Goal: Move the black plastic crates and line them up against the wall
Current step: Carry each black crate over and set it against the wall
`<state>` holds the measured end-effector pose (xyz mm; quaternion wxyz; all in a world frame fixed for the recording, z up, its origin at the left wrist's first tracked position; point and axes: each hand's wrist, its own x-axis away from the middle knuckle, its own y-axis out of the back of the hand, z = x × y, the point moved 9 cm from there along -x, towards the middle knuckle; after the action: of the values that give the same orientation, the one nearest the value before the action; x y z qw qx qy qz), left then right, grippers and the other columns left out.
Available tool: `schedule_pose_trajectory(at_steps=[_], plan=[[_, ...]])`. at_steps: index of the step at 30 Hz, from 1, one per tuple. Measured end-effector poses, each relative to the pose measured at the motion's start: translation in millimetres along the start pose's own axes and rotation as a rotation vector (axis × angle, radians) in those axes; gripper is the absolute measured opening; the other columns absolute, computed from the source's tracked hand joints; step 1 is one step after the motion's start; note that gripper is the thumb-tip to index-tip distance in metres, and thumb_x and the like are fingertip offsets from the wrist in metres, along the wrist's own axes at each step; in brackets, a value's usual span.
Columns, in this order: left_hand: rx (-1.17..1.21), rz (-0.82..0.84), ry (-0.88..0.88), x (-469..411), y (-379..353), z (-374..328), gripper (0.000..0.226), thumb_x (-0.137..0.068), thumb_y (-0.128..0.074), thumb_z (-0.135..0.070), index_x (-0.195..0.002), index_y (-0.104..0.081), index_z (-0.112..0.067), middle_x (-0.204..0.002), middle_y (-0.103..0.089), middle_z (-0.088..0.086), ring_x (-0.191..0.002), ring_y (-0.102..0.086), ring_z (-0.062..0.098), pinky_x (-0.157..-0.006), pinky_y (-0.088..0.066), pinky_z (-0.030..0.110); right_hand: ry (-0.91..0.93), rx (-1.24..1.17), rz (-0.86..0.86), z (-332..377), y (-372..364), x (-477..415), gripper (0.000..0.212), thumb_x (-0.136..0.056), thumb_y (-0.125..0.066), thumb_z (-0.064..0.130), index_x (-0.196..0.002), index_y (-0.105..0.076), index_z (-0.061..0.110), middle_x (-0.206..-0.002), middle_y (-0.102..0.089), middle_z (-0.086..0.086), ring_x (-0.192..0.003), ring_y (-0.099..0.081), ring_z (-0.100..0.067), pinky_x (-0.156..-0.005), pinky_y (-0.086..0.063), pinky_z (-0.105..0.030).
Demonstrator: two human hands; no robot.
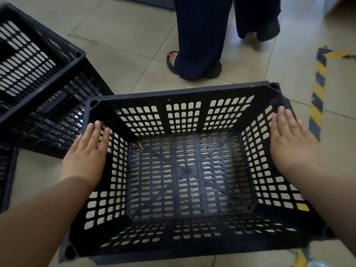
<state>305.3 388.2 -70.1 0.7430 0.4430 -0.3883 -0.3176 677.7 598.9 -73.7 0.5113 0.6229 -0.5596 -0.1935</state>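
Observation:
A black plastic crate [185, 93] with slotted walls fills the middle of the head view, open side up and empty. My left hand [87, 153] lies flat on its left rim with fingers straight. My right hand [289, 139] lies flat on its right rim, fingers straight and pointing away from me. Both hands press the crate's sides between them. Whether the crate rests on the tiled floor or hangs above it, I cannot tell. A second black crate [28, 60] sits at the upper left, stacked on another crate [63, 116] below it.
A person in dark wide trousers [202, 35] and dark sandals stands just beyond the crate's far edge. Yellow-and-black hazard tape [317, 93] runs along the floor at the right. Another dark crate edge [5, 174] shows at the far left. Beige floor tiles [125, 26] stretch ahead.

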Motion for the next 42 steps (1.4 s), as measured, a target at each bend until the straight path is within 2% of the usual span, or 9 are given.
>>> schedule_pose_trajectory(at_steps=[4,8,12,14,16,23,28,36,42], plan=[[-0.018,0.055,0.013,18.2,4.7,4.1,0.072,-0.095,-0.028,-0.011,-0.134,0.034,-0.016,-0.142,0.038,0.007,-0.132,0.032,0.017,-0.115,0.008,0.034,0.019,0.0,0.024,-1.1,1.4,11.3,0.07,-0.09,-0.022,0.013,-0.139,0.026,0.001,-0.137,0.041,-0.016,-0.14,0.024,-0.025,-0.108,0.015,-0.037],[-0.025,0.092,0.035,43.8,21.5,13.6,0.075,-0.096,-0.03,-0.012,-0.134,0.034,-0.016,-0.142,0.04,0.007,-0.131,0.033,0.016,-0.115,0.009,0.034,0.021,-0.052,0.038,-8.9,11.4,24.2,0.076,-0.091,-0.032,0.008,-0.134,0.03,-0.002,-0.136,0.043,-0.018,-0.14,0.025,-0.029,-0.108,0.012,-0.039],[-0.029,0.125,0.088,78.6,46.1,25.8,0.075,-0.095,-0.028,-0.01,-0.133,0.036,-0.015,-0.142,0.04,0.007,-0.132,0.033,0.016,-0.116,0.006,0.034,0.094,-0.077,0.033,-15.8,36.6,37.4,0.07,-0.091,-0.024,0.01,-0.132,0.031,-0.002,-0.135,0.044,-0.018,-0.14,0.025,-0.028,-0.108,0.013,-0.038],[-0.027,0.143,0.124,100.3,60.1,31.1,0.077,-0.093,-0.03,-0.007,-0.132,0.037,-0.014,-0.142,0.04,0.008,-0.132,0.032,0.017,-0.117,0.005,0.035,0.149,-0.076,0.029,-20.1,53.6,42.3,0.068,-0.089,-0.021,0.005,-0.131,0.032,-0.003,-0.134,0.044,-0.019,-0.14,0.025,-0.03,-0.113,0.009,-0.039],[-0.01,0.161,0.175,124.2,73.1,34.9,0.079,-0.091,-0.031,-0.004,-0.131,0.037,-0.013,-0.141,0.04,0.008,-0.132,0.032,0.018,-0.117,0.005,0.035,0.206,-0.067,0.019,-23.8,72.7,45.0,0.067,-0.086,-0.018,0.0,-0.13,0.032,-0.003,-0.132,0.045,-0.019,-0.14,0.025,-0.031,-0.114,0.006,-0.04],[0.063,0.23,0.409,229.6,106.4,38.8,0.071,-0.094,-0.024,-0.007,-0.133,0.035,-0.012,-0.141,0.04,0.009,-0.133,0.031,0.018,-0.117,0.005,0.035,0.447,-0.023,-0.093,-23.4,149.7,50.4,0.069,-0.088,-0.02,0.001,-0.138,0.027,-0.001,-0.136,0.044,-0.018,-0.139,0.026,-0.029,-0.107,0.013,-0.038],[0.111,0.308,0.585,316.4,119.7,36.2,0.073,-0.094,-0.027,-0.008,-0.135,0.034,-0.011,-0.14,0.04,0.01,-0.131,0.031,0.016,-0.116,0.006,0.034,0.619,0.036,-0.16,-1.8,189.1,76.2,0.072,-0.084,-0.019,0.0,-0.136,0.03,0.0,-0.136,0.045,-0.017,-0.127,0.036,-0.025,-0.11,0.013,-0.039],[0.176,0.45,0.833,465.3,125.8,33.6,0.093,-0.088,-0.047,-0.007,-0.133,0.035,-0.013,-0.141,0.039,0.01,-0.132,0.031,0.018,-0.118,0.006,0.036,0.851,0.096,-0.31,56.2,226.4,162.3,0.071,-0.09,-0.026,0.005,-0.14,0.025,0.001,-0.138,0.04,-0.016,-0.14,0.024,-0.027,-0.107,0.015,-0.038],[0.203,0.464,0.943,564.4,120.1,10.9,0.089,-0.088,-0.041,0.0,-0.13,0.036,-0.011,-0.138,0.04,0.009,-0.136,0.028,0.019,-0.117,0.005,0.034,0.993,0.165,-0.368,74.8,227.1,234.5,0.066,-0.089,-0.016,0.012,-0.139,0.025,0.001,-0.138,0.04,-0.016,-0.14,0.024,-0.027,-0.11,0.012,-0.038]])
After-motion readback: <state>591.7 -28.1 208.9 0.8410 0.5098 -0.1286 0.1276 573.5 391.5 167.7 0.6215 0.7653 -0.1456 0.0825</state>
